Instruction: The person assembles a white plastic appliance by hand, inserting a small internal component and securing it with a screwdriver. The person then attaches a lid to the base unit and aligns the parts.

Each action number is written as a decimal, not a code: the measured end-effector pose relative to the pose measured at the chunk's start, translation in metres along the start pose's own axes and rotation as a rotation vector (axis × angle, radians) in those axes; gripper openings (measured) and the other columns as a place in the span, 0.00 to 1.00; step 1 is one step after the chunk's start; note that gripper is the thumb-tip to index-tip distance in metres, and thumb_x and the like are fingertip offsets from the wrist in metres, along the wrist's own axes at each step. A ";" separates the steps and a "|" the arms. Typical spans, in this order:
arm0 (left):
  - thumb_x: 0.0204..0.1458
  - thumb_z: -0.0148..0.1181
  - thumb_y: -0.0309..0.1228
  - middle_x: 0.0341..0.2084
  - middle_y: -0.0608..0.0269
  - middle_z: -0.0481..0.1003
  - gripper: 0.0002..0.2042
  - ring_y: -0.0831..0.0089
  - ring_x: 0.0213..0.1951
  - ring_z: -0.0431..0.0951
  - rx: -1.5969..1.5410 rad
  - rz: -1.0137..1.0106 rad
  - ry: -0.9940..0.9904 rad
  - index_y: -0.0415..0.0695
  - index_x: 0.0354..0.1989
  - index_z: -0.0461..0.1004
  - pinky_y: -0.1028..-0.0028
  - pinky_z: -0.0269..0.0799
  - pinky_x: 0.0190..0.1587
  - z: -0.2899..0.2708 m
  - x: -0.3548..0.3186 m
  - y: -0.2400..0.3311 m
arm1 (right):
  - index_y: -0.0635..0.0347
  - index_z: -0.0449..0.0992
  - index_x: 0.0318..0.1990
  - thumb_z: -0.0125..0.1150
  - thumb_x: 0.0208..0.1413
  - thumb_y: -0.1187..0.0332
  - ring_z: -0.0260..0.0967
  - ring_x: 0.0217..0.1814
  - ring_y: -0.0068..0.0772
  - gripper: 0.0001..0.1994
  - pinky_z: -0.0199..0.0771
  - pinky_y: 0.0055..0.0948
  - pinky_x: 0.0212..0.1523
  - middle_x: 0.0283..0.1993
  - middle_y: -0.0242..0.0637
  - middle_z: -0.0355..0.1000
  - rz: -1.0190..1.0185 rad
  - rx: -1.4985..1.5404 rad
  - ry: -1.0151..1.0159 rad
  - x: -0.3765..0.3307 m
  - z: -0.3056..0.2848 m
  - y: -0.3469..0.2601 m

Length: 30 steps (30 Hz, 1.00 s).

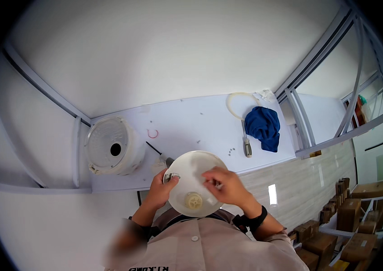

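A round white dish-shaped part (200,165) is held close to my body, its hollow side facing up. At its left rim my left hand (159,192) grips it, with the thumb over the edge beside a small metal piece (172,176). Low inside the dish sits a cream-coloured round hub (193,200). Over the right side of the dish is my right hand (226,186), its fingers pinched together; what they hold, if anything, is too small to make out. A screwdriver with a black shaft (154,147) lies just beyond the dish, its handle partly hidden.
On the white table (173,117) stands a white drum-shaped housing (114,147) at left. A red wire ring (153,133) and several screws (232,150) lie about. At right are another screwdriver (247,147), a blue cloth (263,127) and a pale ring (229,106). Frame posts flank the table.
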<state>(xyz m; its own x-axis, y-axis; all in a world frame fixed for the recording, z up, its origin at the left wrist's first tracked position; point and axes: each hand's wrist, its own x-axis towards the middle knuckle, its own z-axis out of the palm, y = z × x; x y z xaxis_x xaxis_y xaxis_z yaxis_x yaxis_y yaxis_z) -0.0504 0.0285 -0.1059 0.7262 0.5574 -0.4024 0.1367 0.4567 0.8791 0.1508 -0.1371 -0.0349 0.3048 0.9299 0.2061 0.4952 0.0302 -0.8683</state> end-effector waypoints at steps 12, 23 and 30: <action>0.64 0.61 0.30 0.41 0.65 0.80 0.14 0.79 0.42 0.77 0.165 0.073 -0.003 0.38 0.55 0.75 0.74 0.75 0.45 0.012 -0.012 0.025 | 0.54 0.81 0.43 0.67 0.55 0.75 0.78 0.34 0.42 0.08 0.78 0.37 0.34 0.40 0.35 0.77 -0.111 -0.157 -0.075 0.030 0.046 -0.004; 0.65 0.60 0.29 0.46 0.63 0.80 0.16 0.77 0.46 0.78 0.121 -0.002 -0.064 0.37 0.59 0.73 0.72 0.76 0.50 0.018 -0.006 0.022 | 0.57 0.79 0.42 0.67 0.56 0.76 0.77 0.35 0.46 0.07 0.78 0.37 0.35 0.40 0.38 0.77 -0.024 -0.133 -0.079 0.031 0.049 0.004; 0.62 0.62 0.27 0.49 0.62 0.79 0.19 0.75 0.49 0.78 0.014 -0.039 -0.034 0.37 0.60 0.72 0.71 0.75 0.54 0.009 -0.009 0.011 | 0.61 0.76 0.42 0.66 0.59 0.79 0.69 0.28 0.27 0.06 0.71 0.26 0.32 0.34 0.35 0.73 0.111 0.003 0.084 0.033 0.021 0.020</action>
<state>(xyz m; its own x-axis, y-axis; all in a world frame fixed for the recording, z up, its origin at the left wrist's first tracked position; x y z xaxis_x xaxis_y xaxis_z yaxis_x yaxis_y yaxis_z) -0.0492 0.0227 -0.0901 0.7430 0.5152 -0.4273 0.1743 0.4673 0.8667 0.1539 -0.0985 -0.0549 0.4245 0.8937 0.1453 0.4521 -0.0701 -0.8892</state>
